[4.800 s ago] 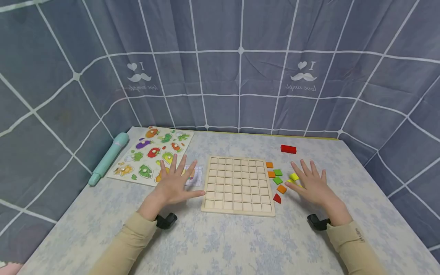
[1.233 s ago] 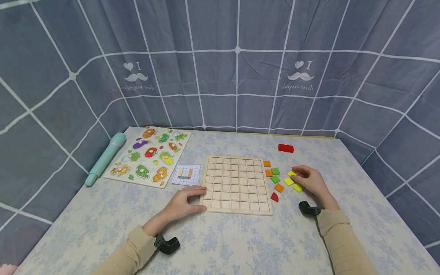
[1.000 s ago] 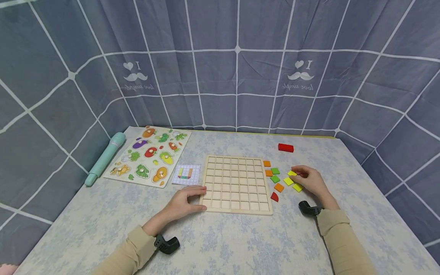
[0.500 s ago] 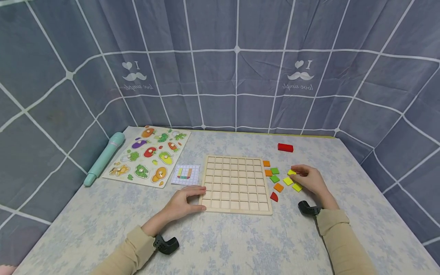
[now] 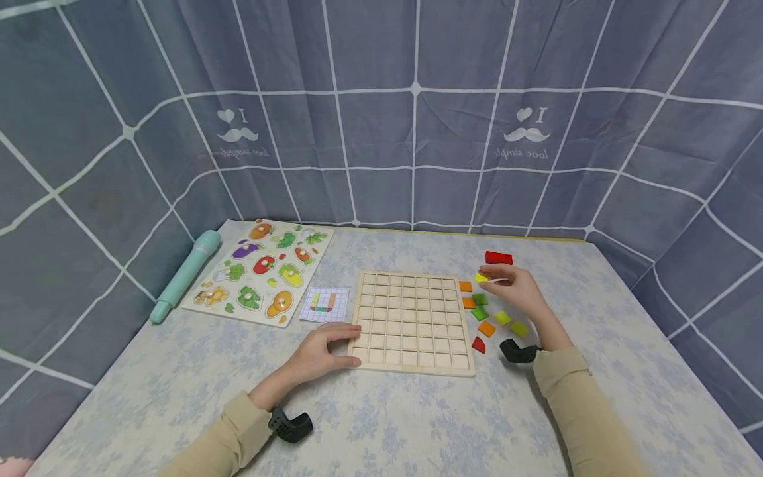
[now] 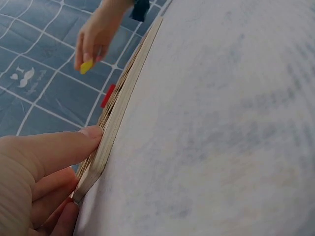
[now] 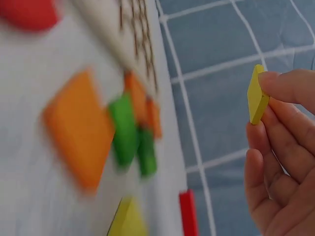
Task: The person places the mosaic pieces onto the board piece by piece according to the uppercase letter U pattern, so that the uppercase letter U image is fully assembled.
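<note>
My right hand (image 5: 517,293) pinches a yellow square tile (image 7: 257,94) between thumb and fingers, raised above the table just right of the wooden grid board (image 5: 411,370). My left hand (image 5: 317,352) holds the board by its left edge near the front corner. In the left wrist view its thumb (image 6: 74,147) lies on the board's rim, with the other fingers against the side. No tiles lie in the board's squares. On the table to its right are orange tiles (image 5: 486,328), green tiles (image 5: 479,313), yellow tiles (image 5: 519,328) and a red quarter-round piece (image 5: 479,344).
Left of the board lies a pattern card (image 5: 324,305) with a coloured shape on a grid. Beyond it are a vegetable puzzle board (image 5: 250,271) and a mint-green tube (image 5: 185,277). A red block (image 5: 499,257) lies at the back right. A grey curtain (image 5: 381,146) stands behind the table.
My right hand has picked up the farthest yellow tile and moved it up and left towards the board. Earlier, my left hand came from spread fingers down to the board's edge, where it stays.
</note>
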A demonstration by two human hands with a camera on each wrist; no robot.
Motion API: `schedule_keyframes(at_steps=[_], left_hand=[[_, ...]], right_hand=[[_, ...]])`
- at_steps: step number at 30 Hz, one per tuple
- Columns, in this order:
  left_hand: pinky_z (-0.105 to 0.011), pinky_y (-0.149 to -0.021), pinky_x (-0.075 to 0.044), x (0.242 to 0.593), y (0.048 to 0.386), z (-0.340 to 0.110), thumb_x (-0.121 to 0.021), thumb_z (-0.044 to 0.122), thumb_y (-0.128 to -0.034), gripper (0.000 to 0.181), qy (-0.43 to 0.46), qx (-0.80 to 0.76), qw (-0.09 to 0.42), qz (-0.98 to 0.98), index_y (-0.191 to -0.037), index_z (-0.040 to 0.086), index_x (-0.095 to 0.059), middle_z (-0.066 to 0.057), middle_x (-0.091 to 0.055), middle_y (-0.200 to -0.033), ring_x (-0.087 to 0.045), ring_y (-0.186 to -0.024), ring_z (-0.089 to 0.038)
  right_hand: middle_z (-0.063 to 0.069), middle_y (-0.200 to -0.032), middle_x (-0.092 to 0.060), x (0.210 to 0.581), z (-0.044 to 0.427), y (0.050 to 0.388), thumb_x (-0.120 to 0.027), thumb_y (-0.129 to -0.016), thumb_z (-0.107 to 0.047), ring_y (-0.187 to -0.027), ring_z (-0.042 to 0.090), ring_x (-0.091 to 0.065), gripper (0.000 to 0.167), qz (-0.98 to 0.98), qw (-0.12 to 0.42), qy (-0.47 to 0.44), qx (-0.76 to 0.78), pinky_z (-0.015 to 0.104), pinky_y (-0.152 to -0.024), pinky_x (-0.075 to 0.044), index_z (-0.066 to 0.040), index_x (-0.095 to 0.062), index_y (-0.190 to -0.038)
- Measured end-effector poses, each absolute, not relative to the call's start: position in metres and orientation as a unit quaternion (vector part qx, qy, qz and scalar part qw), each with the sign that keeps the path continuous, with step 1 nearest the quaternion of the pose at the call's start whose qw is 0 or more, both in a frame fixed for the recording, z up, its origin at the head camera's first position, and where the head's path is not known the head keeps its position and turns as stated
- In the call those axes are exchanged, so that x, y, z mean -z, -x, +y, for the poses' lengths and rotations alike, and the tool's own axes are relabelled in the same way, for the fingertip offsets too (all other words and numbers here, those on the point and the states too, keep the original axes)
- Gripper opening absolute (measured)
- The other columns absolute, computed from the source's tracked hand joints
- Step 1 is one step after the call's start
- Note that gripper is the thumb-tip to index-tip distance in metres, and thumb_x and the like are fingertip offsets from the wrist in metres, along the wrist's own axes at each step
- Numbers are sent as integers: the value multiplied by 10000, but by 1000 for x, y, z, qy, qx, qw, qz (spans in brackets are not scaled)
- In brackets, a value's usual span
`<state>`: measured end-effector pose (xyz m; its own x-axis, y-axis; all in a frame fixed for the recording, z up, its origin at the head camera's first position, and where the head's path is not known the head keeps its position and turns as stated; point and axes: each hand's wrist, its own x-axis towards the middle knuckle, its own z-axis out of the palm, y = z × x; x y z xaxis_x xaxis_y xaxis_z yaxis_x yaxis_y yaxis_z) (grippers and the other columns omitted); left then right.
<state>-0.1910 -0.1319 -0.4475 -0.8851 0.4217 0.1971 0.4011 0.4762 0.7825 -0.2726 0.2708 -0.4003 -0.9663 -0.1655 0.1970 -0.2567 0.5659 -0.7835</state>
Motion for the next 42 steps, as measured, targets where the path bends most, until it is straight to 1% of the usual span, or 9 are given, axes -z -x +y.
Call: schedule_keyframes(at_steps=[1, 3, 7, 15, 20, 23, 29, 37, 42], left_hand=[[-438, -1023, -383, 447, 191, -132, -819, 295, -720, 559, -239, -452, 12, 859, -1199, 63, -649, -41, -591, -1262, -481, -1216, -266], [-440, -1022, -385, 447, 191, -132, -818, 296, -722, 562, -240, -453, 12, 859, -1204, 65, -647, -48, -588, -1265, -480, -1215, -269], [-442, -1019, -387, 447, 190, -134, -820, 295, -719, 564, -241, -454, 9, 858, -1203, 63, -647, -55, -589, -1261, -481, -1212, -271], [-434, -1027, -378, 451, 190, -133, -813, 311, -726, 567, -245, -452, 12, 858, -1210, 70, -644, -49, -587, -1266, -478, -1216, -266], [-445, -1025, -379, 451, 190, -134, -809, 304, -734, 559, -248, -453, 10, 857, -1211, 66, -643, -46, -591, -1261, -475, -1220, -268], [-444, -1028, -376, 451, 190, -134, -807, 303, -736, 560, -252, -450, 9, 857, -1213, 62, -640, -37, -597, -1256, -473, -1224, -262], [-426, -1032, -373, 452, 191, -134, -808, 298, -735, 552, -253, -446, 7, 858, -1205, 59, -646, -25, -605, -1247, -476, -1220, -258], [-426, -1039, -366, 451, 189, -133, -811, 272, -735, 548, -248, -447, 9, 859, -1203, 43, -642, -34, -602, -1251, -475, -1219, -266], [-416, -1048, -358, 452, 190, -134, -817, 258, -725, 549, -245, -451, 11, 858, -1199, 40, -644, -29, -601, -1252, -467, -1228, -252]], right_hand=[[143, -1191, -612, 397, 263, 276, -689, -870, -249, -1034, 279, -551, 431, -882, 48, -129, -451, 389, -878, -492, -22, -605, -1227], [157, -1197, -608, 388, 245, 281, -688, -871, -232, -1054, 295, -550, 423, -880, 31, -147, -451, 428, -902, -481, -9, -606, -1221], [147, -1203, -608, 381, 207, 293, -683, -873, -183, -1076, 289, -550, 394, -873, -1, -181, -453, 424, -925, -471, -8, -611, -1219], [150, -1184, -610, 392, 143, 312, -686, -861, -114, -1079, 296, -552, 400, -863, -49, -246, -438, 365, -898, -486, 35, -595, -1220], [111, -1179, -616, 404, 119, 318, -682, -862, -122, -1082, 268, -557, 384, -867, -91, -234, -431, 337, -896, -488, -4, -608, -1219], [95, -1159, -629, 408, 109, 319, -700, -846, -128, -1070, 257, -567, 383, -868, -108, -215, -435, 344, -889, -491, -33, -623, -1208], [82, -1137, -637, 418, 95, 321, -705, -843, -99, -1049, 244, -574, 358, -876, -114, -201, -423, 335, -878, -495, -45, -634, -1190], [58, -1101, -631, 425, 91, 318, -699, -843, -87, -1014, 231, -575, 332, -890, -86, -200, -400, 355, -863, -497, -62, -644, -1170], [65, -1087, -634, 425, 89, 318, -699, -840, -74, -1018, 234, -575, 333, -890, -83, -193, -404, 361, -875, -491, -58, -646, -1168]])
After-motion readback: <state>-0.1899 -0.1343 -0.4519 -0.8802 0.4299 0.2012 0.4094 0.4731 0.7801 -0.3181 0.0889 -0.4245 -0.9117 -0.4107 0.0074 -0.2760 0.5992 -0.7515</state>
